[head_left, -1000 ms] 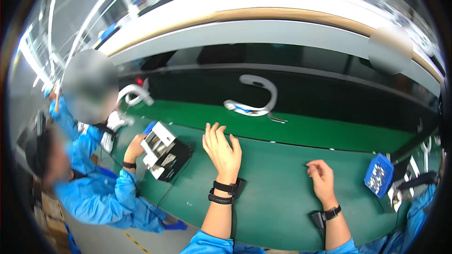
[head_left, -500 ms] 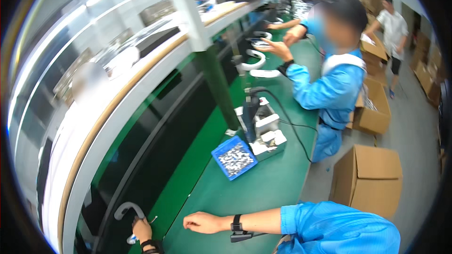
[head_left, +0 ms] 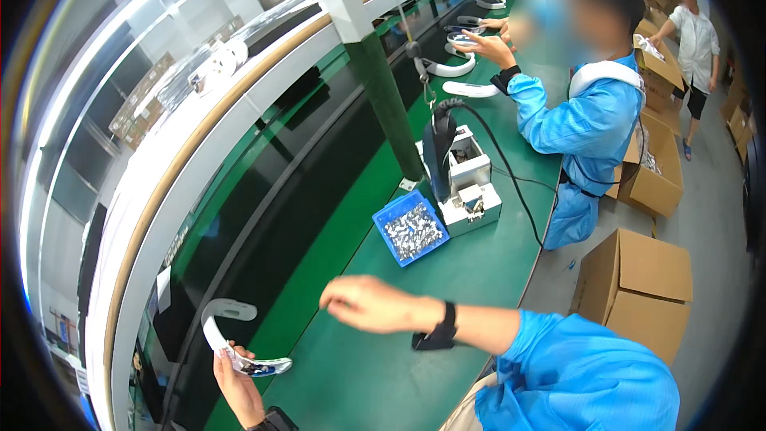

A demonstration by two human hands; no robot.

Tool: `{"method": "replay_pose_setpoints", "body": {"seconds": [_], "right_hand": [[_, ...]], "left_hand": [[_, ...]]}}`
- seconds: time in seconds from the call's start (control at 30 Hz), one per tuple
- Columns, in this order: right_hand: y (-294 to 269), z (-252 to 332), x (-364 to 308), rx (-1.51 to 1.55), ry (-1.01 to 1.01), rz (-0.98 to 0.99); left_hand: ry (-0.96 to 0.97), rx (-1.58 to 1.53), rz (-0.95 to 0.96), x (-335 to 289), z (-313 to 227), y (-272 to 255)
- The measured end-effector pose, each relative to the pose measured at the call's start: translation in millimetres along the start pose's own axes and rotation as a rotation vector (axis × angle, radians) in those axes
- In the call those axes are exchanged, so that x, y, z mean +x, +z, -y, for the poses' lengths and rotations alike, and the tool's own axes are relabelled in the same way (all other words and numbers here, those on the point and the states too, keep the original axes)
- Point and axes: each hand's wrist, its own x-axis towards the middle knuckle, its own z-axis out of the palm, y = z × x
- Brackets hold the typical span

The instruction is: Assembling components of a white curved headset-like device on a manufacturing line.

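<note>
My left hand (head_left: 234,383) grips a white U-shaped neckband (head_left: 214,334) by its near arm, at the lower left over the bench. That arm's end is uncovered and shows a dark and blue inside, too small to make out. My right hand (head_left: 369,303) hovers over the green bench to the right of it, palm down. Its fingers are loosely bent and a little apart, and nothing shows in them. Farther up the bench sit a blue tray (head_left: 410,227) of small metal parts and a dark powered screwdriver (head_left: 439,152), hanging on a cord.
Beside the blue tray stands a white-and-grey parts box (head_left: 472,206). A green-and-white post (head_left: 379,104) rises by the shelf rail. Along the bench a co-worker in blue (head_left: 570,124) handles a part near other white neckbands (head_left: 469,89). Cardboard boxes (head_left: 638,279) stand on the floor at right.
My left hand has lifted the neckband and turned its uncovered end into view. My right hand has risen and moved slightly right. The whole view has shifted.
</note>
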Motion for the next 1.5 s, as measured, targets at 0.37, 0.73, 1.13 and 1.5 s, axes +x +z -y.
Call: {"method": "replay_pose_setpoints", "body": {"seconds": [0.37, 0.73, 1.13, 1.5], "right_hand": [[-103.2, -144.3, -11.0, -1.003, 0.104, 0.130], [-116.7, -98.0, -18.2, -0.889, 0.137, -0.098], [-115.5, -94.9, -13.3, -0.533, 0.148, -0.115], [-111.2, -39.9, -29.6, 0.146, 0.404, -0.145]], "left_hand": [[-0.099, -0.360, 0.099, -76.0, 41.1, 130.8], [-0.135, -0.291, 0.175, -116.4, 8.3, 186.0], [-0.040, -0.223, 0.060, -111.7, 28.2, 186.4], [-0.067, -0.168, 0.146, -105.9, 27.5, 187.5]]}}
